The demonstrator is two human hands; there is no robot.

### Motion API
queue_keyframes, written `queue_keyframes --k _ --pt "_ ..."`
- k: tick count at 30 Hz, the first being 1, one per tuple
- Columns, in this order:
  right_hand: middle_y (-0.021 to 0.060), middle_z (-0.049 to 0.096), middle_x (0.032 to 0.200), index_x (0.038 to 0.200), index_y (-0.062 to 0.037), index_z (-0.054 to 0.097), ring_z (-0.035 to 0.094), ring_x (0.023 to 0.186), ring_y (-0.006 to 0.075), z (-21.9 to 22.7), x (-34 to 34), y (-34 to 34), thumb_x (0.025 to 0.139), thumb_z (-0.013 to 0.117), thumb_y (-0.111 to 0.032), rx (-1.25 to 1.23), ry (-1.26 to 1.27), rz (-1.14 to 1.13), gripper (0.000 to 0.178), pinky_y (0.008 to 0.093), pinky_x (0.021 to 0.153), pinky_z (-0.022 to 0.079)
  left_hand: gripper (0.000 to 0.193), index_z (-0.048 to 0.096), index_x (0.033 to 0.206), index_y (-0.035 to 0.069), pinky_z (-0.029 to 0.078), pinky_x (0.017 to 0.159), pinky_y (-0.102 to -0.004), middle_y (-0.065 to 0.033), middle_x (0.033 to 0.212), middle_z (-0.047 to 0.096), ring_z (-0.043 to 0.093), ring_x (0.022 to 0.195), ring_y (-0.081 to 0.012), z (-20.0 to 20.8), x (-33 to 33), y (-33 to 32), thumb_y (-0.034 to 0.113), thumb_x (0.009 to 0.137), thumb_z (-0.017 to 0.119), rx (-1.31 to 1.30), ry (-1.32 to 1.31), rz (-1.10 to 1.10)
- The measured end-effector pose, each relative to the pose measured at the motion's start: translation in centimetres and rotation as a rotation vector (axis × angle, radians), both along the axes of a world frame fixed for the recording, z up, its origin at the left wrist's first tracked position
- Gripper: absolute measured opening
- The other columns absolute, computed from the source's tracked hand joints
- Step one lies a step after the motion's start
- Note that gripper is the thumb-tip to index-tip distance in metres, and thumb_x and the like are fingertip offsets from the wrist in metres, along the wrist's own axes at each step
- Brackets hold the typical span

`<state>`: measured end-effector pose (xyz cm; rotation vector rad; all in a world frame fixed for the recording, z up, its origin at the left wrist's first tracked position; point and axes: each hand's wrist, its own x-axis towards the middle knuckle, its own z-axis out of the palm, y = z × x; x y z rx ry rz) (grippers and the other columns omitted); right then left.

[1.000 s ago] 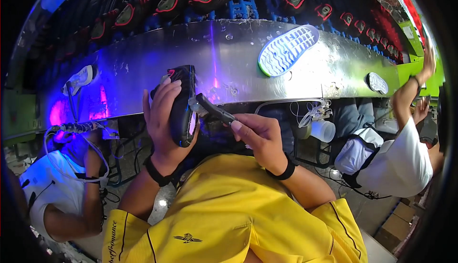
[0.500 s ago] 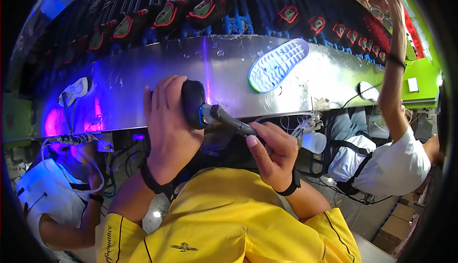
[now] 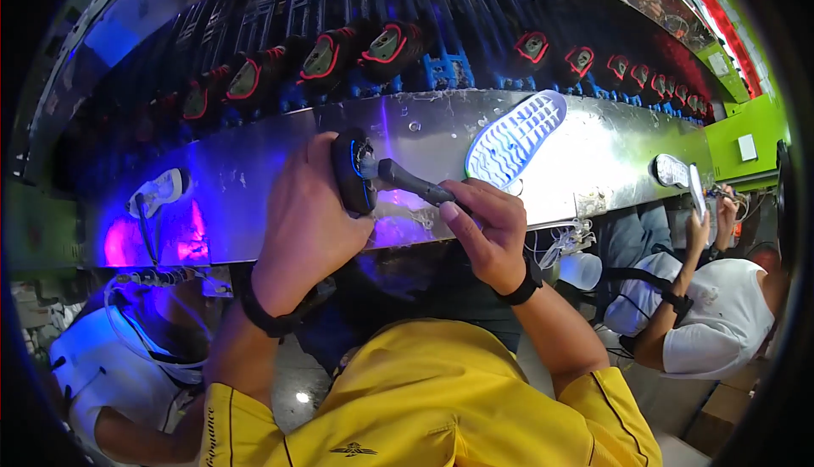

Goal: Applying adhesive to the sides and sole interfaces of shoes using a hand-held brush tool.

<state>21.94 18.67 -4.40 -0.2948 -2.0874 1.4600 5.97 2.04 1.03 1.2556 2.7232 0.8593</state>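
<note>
Background: a metal bench (image 3: 254, 155), lit violet and white, running beneath and to both sides of the dark shoe (image 3: 356, 175), with a row of red-trimmed shoes (image 3: 390, 46) beyond it.

Left hand (image 3: 298, 213): clasped about the dark shoe from its left side; the nearer hand, in direct contact.

Right hand (image 3: 492, 231): to the right of the dark shoe and apart from it; fingers and thumb pinched on the handle end of a brush (image 3: 417, 186).

Dark shoe: raised over the bench, left of the right hand and slightly farther from the body; visible length directed away from the wearer, part covered by the left hand.

Brush: handle laid crosswise to that length, bristled end leftward, apparently touching the shoe's right-hand side.

Pale sole (image 3: 517, 138): on the bench, right of and beyond the dark shoe, set diagonally, tread showing.

Co-workers: one person (image 3: 721, 314) well to its right, another (image 3: 119, 374) to its left.
</note>
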Motion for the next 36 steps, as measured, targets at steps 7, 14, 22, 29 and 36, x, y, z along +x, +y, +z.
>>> queue_keyframes --k 7,14,22,29,36 --pt "0.0143 0.066 0.078 0.108 0.0042 0.075 0.062 0.065 0.0244 -3.0 -1.5 -1.2 0.091 0.073 -0.006 -0.074 0.063 -0.021 0.020 0.0340 0.061 0.047 0.075 0.054 0.132 -0.001 0.053 0.096 -0.0515 -0.0264 0.119 0.066 0.063 0.113 -0.0478 0.3 -2.9 0.2 0.015 0.068 0.090 -0.083 -0.174 -0.045" --pt "0.0175 0.068 0.080 0.105 0.0019 0.076 0.067 0.066 0.0299 -5.3 -0.8 -2.8 0.091 0.076 -0.011 -0.009 0.001 -0.110 0.019 0.0368 0.061 0.049 0.084 0.051 0.137 0.000 0.054 0.098 -0.0513 -0.0292 0.127 0.065 0.064 0.117 -0.0490 0.3 -4.2 -0.6 0.008 0.064 0.092 -0.079 -0.128 -0.055" --pt "0.0139 0.072 0.080 0.107 0.0020 0.078 0.066 0.068 0.0206 -3.9 1.1 -3.3 0.094 0.075 -0.015 -0.314 -0.186 -0.103 0.021 0.0328 0.063 0.049 0.099 0.039 0.152 -0.002 0.050 0.108 -0.0429 -0.0237 0.137 0.064 0.064 0.127 -0.0379 -2.6 -6.0 -4.2 0.013 0.070 0.092 0.076 -0.289 -0.067" --pt "0.0110 0.069 0.077 0.109 0.0026 0.076 0.061 0.069 0.0163 0.6 1.3 -2.6 0.096 0.074 -0.014 -0.279 -0.137 -0.053 0.020 0.0307 0.064 0.046 0.100 0.019 0.167 -0.003 0.028 0.125 -0.0361 -0.0132 0.166 0.040 0.040 0.150 -0.0193 -2.5 -1.0 -5.6 0.006 0.087 0.079 0.466 -0.774 -0.120" --pt "0.0143 0.063 0.073 0.107 0.0009 0.076 0.058 0.059 0.0238 1.5 4.0 -2.9 0.095 0.073 -0.012 -0.014 -0.123 -0.030 0.018 0.0360 0.056 0.042 0.094 0.025 0.165 -0.006 0.020 0.128 -0.0371 -0.0156 0.168 0.036 0.031 0.156 -0.0216 -0.2 1.7 -5.5 0.012 0.088 0.078 0.551 -0.953 -0.097"
